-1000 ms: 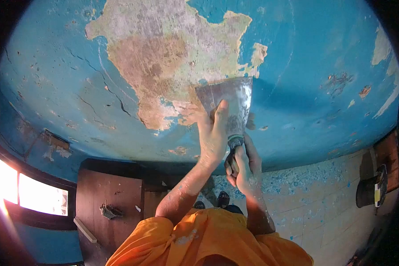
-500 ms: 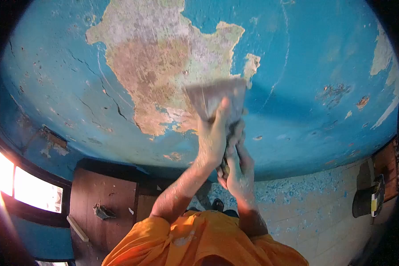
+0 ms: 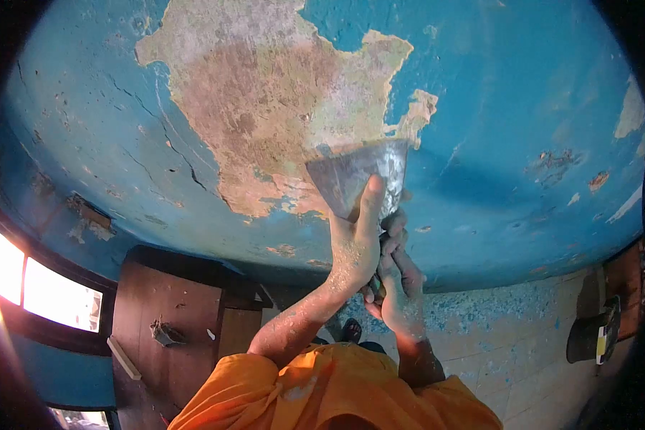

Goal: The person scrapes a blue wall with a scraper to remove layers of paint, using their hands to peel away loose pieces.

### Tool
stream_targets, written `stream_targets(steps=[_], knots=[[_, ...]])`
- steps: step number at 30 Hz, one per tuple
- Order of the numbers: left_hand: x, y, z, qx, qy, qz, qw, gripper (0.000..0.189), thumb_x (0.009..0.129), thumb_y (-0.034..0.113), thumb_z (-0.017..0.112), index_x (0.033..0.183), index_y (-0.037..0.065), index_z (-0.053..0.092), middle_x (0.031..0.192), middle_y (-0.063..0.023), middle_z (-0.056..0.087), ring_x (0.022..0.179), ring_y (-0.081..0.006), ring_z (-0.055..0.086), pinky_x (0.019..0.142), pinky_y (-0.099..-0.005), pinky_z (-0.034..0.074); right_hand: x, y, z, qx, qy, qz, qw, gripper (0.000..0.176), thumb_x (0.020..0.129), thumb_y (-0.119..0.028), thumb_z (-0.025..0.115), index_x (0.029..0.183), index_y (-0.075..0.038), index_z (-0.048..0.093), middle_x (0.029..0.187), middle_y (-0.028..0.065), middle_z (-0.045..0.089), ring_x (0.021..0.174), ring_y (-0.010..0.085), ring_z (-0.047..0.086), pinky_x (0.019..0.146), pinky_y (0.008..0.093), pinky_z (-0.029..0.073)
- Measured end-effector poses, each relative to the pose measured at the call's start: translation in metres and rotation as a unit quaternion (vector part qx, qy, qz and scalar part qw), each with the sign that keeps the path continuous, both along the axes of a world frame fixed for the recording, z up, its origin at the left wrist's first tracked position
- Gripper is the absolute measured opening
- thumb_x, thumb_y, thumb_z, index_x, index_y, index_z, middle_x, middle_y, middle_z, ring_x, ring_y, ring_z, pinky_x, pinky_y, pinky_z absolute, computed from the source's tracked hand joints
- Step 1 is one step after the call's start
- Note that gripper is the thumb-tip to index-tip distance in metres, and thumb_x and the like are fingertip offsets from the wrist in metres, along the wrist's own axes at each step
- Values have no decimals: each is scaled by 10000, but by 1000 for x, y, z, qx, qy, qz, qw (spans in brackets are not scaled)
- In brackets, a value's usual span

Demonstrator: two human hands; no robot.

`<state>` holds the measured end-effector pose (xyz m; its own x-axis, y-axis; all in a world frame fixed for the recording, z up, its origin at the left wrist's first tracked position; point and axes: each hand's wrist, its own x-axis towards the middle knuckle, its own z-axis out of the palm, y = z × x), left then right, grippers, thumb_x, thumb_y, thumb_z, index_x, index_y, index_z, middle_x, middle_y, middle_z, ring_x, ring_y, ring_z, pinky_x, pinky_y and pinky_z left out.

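Both of my hands grip one wide metal scraper [image 3: 362, 179], whose blade edge is up against the wall along the lower right of a bare patch. My left hand [image 3: 355, 247] is closed near the blade, its thumb lying along the blade's face. Below and to the right, my right hand [image 3: 401, 287] wraps round what appears to be the handle, mostly hidden by the fingers. Flaking blue paint [image 3: 473, 158] surrounds the exposed plaster [image 3: 258, 107]. Pale dust and specks cover both forearms.
Paint chips [image 3: 480, 312] litter the tiled floor [image 3: 473, 365]. At left stands a brown wooden cabinet [image 3: 147, 287] with a crumpled scrap [image 3: 166, 333] on top, near a bright window [image 3: 57, 297]. A dark object with a yellow-and-white part [image 3: 600, 344] is at the far right.
The scraper and both hands have shifted slightly right and down in view. The blade, blurred before, now shows sharply; the wall patch also sits a little further right. The grip stays the same.
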<state>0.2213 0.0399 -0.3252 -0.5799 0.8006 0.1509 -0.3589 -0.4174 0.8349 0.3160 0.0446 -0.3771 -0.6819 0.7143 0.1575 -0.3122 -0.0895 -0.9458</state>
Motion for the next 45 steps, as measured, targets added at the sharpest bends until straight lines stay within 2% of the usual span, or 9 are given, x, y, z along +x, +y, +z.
stream_targets(steps=[8,12,14,20,22,23,38,42,45], knots=[[-7,3,6,6,52,29,998,442,943,415,517,888,-22,550,587,-27,492,386,-72,377,356,-209,320,-12,-10,11,7,-10,-52,999,304,995,-288,431,1121,-26,522,568,-12,482,402,49,399,350,200,325],[-13,-5,-4,-17,-22,7,1000,424,945,390,524,891,-30,554,590,-38,494,432,-81,402,381,-221,338,-14,-25,12,-91,-30,-71,993,326,991,-301,441,1123,-14,523,574,-12,490,411,48,408,350,200,322],[-26,-4,10,-16,34,-50,998,410,932,393,545,1001,-11,547,654,-52,516,427,-73,374,394,-225,352,-24,-19,22,-41,-11,-62,997,352,991,-314,441,1162,-16,519,579,-17,492,421,40,413,354,198,322],[-21,-5,-12,-27,-12,15,999,416,943,369,538,857,-38,566,583,-27,489,445,-72,409,411,-227,350,-31,-27,-17,25,-2,-123,992,402,994,-316,427,1252,-13,480,584,-19,488,427,44,421,359,218,330],[-38,-5,-7,-6,60,-50,997,383,940,346,549,866,-29,567,618,-42,523,449,-73,418,399,-233,361,-44,-25,-9,27,-27,-129,991,410,998,-323,417,1261,-14,471,594,-24,485,434,36,421,365,212,332],[-41,-4,-4,1,91,-57,994,392,925,374,565,978,-12,527,733,-72,528,490,-83,418,408,-234,376,-43,-28,-7,22,-28,-131,991,410,998,-323,417,1261,-14,471,594,-24,485,434,36,421,365,212,332],[-29,-9,-5,-27,29,-42,998,413,917,405,563,944,-7,555,636,-31,497,459,-80,400,414,-240,370,-36,-36,8,2,-12,-140,990,342,996,-329,397,1109,-35,529,518,4,435,339,59,346,301,220,253],[-37,-5,4,-11,71,-34,997,431,919,424,550,962,-5,563,657,-44,517,465,-84,420,419,-242,382,-41,-28,8,-22,-40,-132,990,380,990,-324,435,1198,-17,518,548,-12,477,369,45,383,319,220,292],[-40,-4,18,-14,84,-60,995,419,923,413,548,985,-1,573,680,-54,536,472,-82,430,425,-239,390,-46,-21,20,-43,40,-97,994,421,993,-314,427,1292,-20,465,568,-9,492,367,44,393,316,223,297]])
